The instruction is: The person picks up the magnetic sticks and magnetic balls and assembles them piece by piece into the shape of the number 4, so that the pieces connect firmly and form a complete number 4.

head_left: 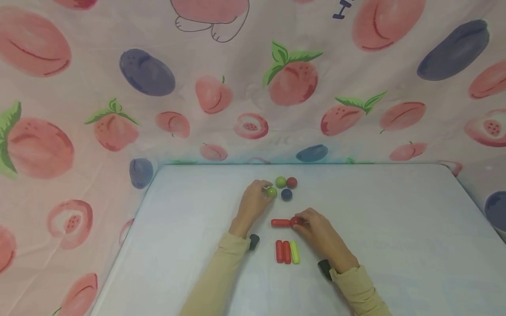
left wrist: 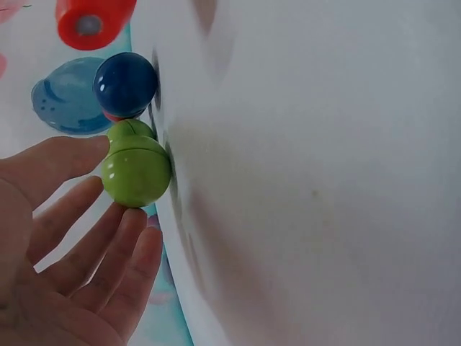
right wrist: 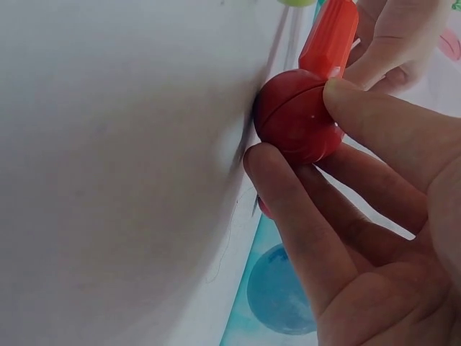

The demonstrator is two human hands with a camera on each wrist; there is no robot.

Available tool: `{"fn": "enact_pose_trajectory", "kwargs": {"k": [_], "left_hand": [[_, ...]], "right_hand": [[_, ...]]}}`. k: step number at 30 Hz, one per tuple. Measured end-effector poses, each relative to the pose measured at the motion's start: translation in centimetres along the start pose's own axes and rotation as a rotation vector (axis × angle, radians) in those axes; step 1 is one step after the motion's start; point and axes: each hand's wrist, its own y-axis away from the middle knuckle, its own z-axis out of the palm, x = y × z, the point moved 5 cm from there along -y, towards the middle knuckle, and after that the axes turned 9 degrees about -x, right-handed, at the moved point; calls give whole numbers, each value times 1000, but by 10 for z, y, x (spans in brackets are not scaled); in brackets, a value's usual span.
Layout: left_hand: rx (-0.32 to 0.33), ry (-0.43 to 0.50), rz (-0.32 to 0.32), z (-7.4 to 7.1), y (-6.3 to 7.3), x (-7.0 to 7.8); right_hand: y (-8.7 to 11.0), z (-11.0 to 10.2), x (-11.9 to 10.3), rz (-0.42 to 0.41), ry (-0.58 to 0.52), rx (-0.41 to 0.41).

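Note:
My left hand (head_left: pixel 253 202) has its thumb and fingertips around a green ball (left wrist: pixel 137 176), which sits at the table surface. My right hand (head_left: pixel 319 231) pinches a red ball (right wrist: pixel 297 115) between thumb and fingers. A red ridged stick (head_left: pixel 280 223) lies sideways, its end against that red ball; whether the two are joined cannot be told. Just beyond the left hand are a second green ball (head_left: pixel 280 181), another red ball (head_left: pixel 291 182) and a dark blue ball (head_left: pixel 286 194).
Two red sticks (head_left: pixel 283 252) and a yellow-green stick (head_left: pixel 294 252) lie side by side nearer the front. They rest on a white table (head_left: pixel 189 210). A fruit-patterned cloth (head_left: pixel 237 66) hangs behind and at the sides.

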Motion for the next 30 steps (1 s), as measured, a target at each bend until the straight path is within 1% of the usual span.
{"fn": "enact_pose_trajectory", "kwargs": {"k": [10,14,21,30], "left_hand": [[-12,15,-17,5,-4,-2],[-11,25,-21,5,-3,-3],[-5,75,-26,4,-2,-3],[15,74,-23,4,1,-6]], "right_hand": [[0,0,0,-1,-9,-5],[0,0,0,3,-7,-6],[0,0,0,5,-5,-5],[-1,-1,1,20,-9,-15]]}}
